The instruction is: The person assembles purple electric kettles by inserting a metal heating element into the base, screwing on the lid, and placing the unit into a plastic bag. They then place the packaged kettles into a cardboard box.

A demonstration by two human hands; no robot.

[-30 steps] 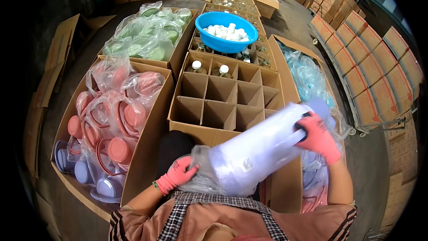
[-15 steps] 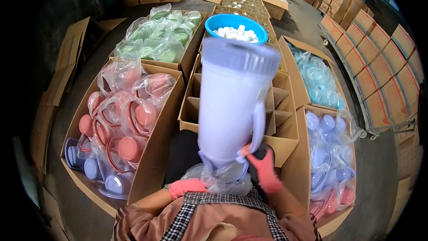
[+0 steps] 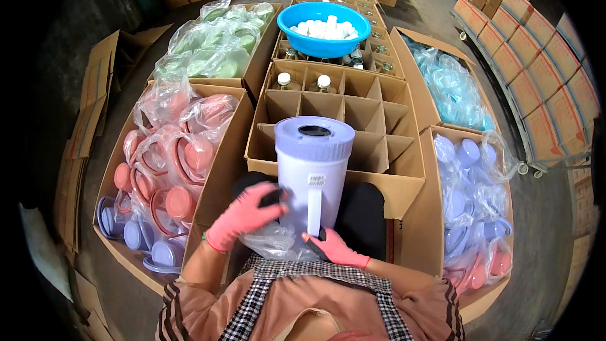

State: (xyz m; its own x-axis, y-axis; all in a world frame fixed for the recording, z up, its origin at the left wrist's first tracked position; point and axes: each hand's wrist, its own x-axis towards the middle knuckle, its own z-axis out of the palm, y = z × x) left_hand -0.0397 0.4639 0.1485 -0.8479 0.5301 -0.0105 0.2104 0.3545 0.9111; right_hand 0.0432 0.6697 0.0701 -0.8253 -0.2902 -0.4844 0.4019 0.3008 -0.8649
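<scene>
A large lilac lidded pitcher [image 3: 297, 183] stands upright at my lap, between my knees. Its lid has a dark round spot on top, and a small printed label sits above the handle, which points toward me. My right hand [image 3: 338, 249], in a pink glove with dark fingertips, grips the lower end of that handle. Beside the pitcher's left wall is my gloved left hand [image 3: 249, 211], somewhat blurred, with fingers apart and nothing held. Crumpled clear plastic [image 3: 271, 243] lies around the pitcher's base.
A divided carton [image 3: 363, 113] ahead holds two white-capped bottles; behind it is a blue basin [image 3: 297, 41] of white caps. Cartons of bagged pink lids [image 3: 180, 205], green ones [image 3: 233, 60], lilac pieces [image 3: 464, 177] and turquoise ones [image 3: 451, 98] flank me. Stacked boxes [image 3: 524, 57] stand right.
The pitcher has come down from a raised, nearer position and turned, its handle now toward me. My left hand has risen from the plastic at my lap to the pitcher's left side.
</scene>
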